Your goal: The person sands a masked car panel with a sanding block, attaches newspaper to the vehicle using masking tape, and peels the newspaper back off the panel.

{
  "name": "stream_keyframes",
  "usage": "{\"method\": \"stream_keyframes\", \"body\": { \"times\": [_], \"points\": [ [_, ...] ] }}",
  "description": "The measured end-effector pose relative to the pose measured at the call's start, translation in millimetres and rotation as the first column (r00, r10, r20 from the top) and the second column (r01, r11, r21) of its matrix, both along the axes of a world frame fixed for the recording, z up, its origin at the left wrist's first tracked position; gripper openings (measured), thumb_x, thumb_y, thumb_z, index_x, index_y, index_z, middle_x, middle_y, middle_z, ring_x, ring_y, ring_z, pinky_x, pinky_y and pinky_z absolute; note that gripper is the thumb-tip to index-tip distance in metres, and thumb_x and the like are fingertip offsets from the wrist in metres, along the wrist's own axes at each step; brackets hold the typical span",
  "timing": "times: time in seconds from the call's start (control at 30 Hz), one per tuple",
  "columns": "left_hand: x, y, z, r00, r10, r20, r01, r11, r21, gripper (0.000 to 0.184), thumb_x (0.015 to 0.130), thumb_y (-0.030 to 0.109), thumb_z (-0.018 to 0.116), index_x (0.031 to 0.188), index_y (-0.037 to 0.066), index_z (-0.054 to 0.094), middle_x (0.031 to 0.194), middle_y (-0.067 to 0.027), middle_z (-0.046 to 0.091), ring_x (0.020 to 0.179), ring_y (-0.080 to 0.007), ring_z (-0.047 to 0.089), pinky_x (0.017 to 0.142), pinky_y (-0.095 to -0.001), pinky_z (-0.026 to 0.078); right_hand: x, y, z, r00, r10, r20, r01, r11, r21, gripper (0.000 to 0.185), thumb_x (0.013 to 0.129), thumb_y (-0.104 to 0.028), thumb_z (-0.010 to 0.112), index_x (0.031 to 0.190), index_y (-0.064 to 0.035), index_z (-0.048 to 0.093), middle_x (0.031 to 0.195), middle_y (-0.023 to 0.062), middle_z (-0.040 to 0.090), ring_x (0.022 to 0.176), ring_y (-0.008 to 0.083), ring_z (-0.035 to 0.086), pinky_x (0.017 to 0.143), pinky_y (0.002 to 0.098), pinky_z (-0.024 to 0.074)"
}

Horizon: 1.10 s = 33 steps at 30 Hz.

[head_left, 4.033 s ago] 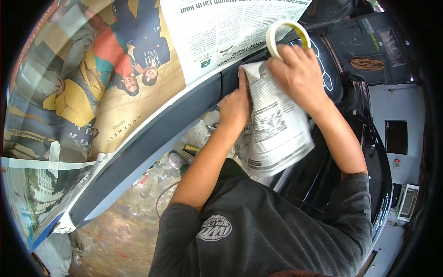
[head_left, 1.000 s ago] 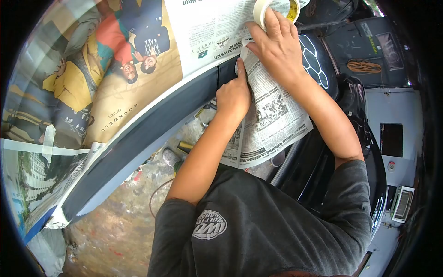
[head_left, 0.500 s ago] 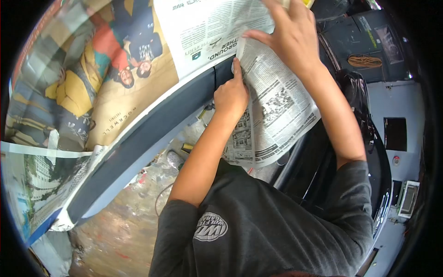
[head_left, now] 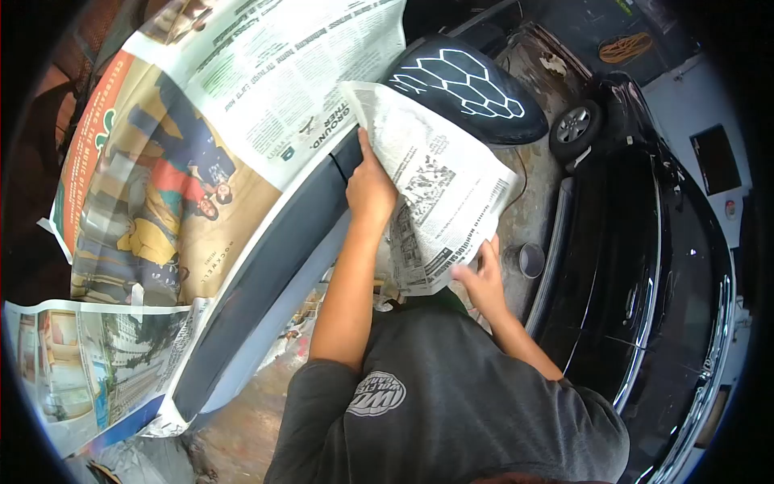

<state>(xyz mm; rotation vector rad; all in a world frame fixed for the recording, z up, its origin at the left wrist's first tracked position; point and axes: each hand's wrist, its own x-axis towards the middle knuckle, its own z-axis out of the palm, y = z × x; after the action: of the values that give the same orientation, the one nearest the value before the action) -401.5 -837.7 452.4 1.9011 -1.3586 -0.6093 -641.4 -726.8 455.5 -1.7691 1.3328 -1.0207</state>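
Observation:
A loose newspaper sheet (head_left: 431, 181) hangs in front of me, beside a long dark grey panel edge (head_left: 266, 250). My left hand (head_left: 372, 189) is closed on the sheet's left edge, with one digit stretched up along the end of the panel. Some of its fingers are hidden. At the sheet's lower right edge is my right hand (head_left: 485, 282), thumb and fingers apart and slightly blurred. The thumb overlaps the paper; whether it grips cannot be made out. More newspaper (head_left: 270, 89) covers the surface above the panel, and a colour page (head_left: 173, 185) adjoins it.
A black car (head_left: 597, 298) stands along the right side. Beyond the sheet lies a dark rounded part with white hexagon lines (head_left: 463, 85). A wheel (head_left: 575, 125) and a round container (head_left: 526, 260) are nearby. Coiled orange cord (head_left: 625, 48) shows at upper right.
My right hand has come down from the top of the sheet to its lower right edge. The sheet's top has dropped and folded over. My left hand stays at the panel; the view has shifted.

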Motion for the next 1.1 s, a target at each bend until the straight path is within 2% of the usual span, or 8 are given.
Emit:
{"method": "stream_keyframes", "body": {
  "times": [0.1,0.23,0.4,0.63,0.7,0.77,0.93,1.1],
  "points": [
    [-7,-5,-6,0.998,0.054,-0.013,-0.054,0.999,-0.001,0.087,0.093,0.021,0.06,0.164,0.006,0.012,0.099,-0.0307,0.072,0.093,-0.0475,0.071,0.084,-0.0548,0.055,12,-29,35,0.948,-0.087,0.307,0.108,0.993,-0.053,0.033,0.088,-0.007,0.074,0.118,0.0054,0.066,0.134,0.0159,0.052,0.128,0.0287,0.053,0.109,0.0392,0.0396],
    [-12,-8,-6,0.987,0.127,-0.099,-0.127,0.992,0.006,0.082,0.093,0.021,0.056,0.164,0.007,0.018,0.097,-0.0308,0.072,0.091,-0.0491,0.07,0.085,-0.0565,0.053,-15,-82,75,0.982,-0.083,-0.168,-0.047,0.758,-0.651,0.023,0.088,-0.004,0.074,0.107,0.0065,0.065,0.142,0.0245,0.052,0.128,0.0384,0.053,0.107,0.0443,0.0417],
    [-22,-19,-24,0.965,0.206,-0.161,-0.213,0.976,-0.031,0.08,0.093,0.02,0.056,0.163,0.006,0.019,0.094,-0.0294,0.072,0.09,-0.0484,0.07,0.083,-0.0558,0.053,-23,-169,135,0.928,-0.04,-0.371,-0.29,0.55,-0.783,0.021,0.087,-0.01,0.077,0.089,0.0028,0.059,0.129,0.0255,0.061,0.111,0.0446,0.059,0.094,0.0489,0.0471],
    [-93,-17,-66,0.774,0.51,-0.376,-0.615,0.748,-0.25,0.066,0.096,0.012,0.058,0.156,0.0,0.034,0.092,-0.0117,0.069,0.076,-0.0248,0.071,0.075,-0.0386,0.056,-10,-253,167,0.841,0.091,-0.533,-0.509,0.466,-0.724,0.025,0.092,-0.022,0.074,0.094,0.0014,0.064,0.118,0.0225,0.063,0.1,0.0435,0.063,0.082,0.0478,0.051],
    [-126,-11,-92,0.755,0.545,-0.364,-0.648,0.704,-0.291,0.06,0.096,0.013,0.06,0.152,-0.001,0.042,0.098,-0.0126,0.069,0.082,-0.0248,0.069,0.08,-0.0373,0.055,-4,-273,169,0.812,0.169,-0.559,-0.574,0.4,-0.714,0.028,0.095,-0.024,0.072,0.109,-0.0004,0.071,0.117,0.0177,0.068,0.1,0.0363,0.068,0.084,0.0421,0.0532],
    [-159,-6,-106,0.687,0.531,-0.497,-0.688,0.696,-0.207,0.059,0.097,0.02,0.063,0.148,-0.002,0.046,0.121,-0.0183,0.062,0.101,-0.0324,0.064,0.092,-0.0436,0.051,4,-271,174,0.783,0.276,-0.558,-0.602,0.559,-0.57,0.032,0.095,-0.025,0.072,0.109,0.0036,0.068,0.128,0.016,0.063,0.114,0.0337,0.062,0.098,0.037,0.0468],
    [-228,-3,-141,0.818,0.468,-0.334,-0.55,0.807,-0.216,0.064,0.096,0.031,0.068,0.148,-0.002,0.047,0.138,-0.0259,0.054,0.132,-0.0424,0.049,0.112,-0.0466,0.04,5,-282,162,0.789,0.32,-0.525,-0.609,0.518,-0.6,0.031,0.095,-0.024,0.072,0.106,0.004,0.069,0.122,0.0125,0.064,0.103,0.0255,0.063,0.092,0.0342,0.0478],
    [-251,-7,-107,0.925,0.242,-0.293,-0.334,0.886,-0.323,0.058,0.097,0.032,0.067,0.141,-0.001,0.052,0.139,-0.0248,0.054,0.132,-0.0432,0.049,0.112,-0.047,0.041,3,-291,161,0.76,0.518,-0.393,-0.649,0.558,-0.518,0.026,0.093,-0.019,0.074,0.102,0.0048,0.068,0.117,0.0092,0.063,0.098,0.0161,0.061,0.089,0.0299,0.048]
  ]
}}
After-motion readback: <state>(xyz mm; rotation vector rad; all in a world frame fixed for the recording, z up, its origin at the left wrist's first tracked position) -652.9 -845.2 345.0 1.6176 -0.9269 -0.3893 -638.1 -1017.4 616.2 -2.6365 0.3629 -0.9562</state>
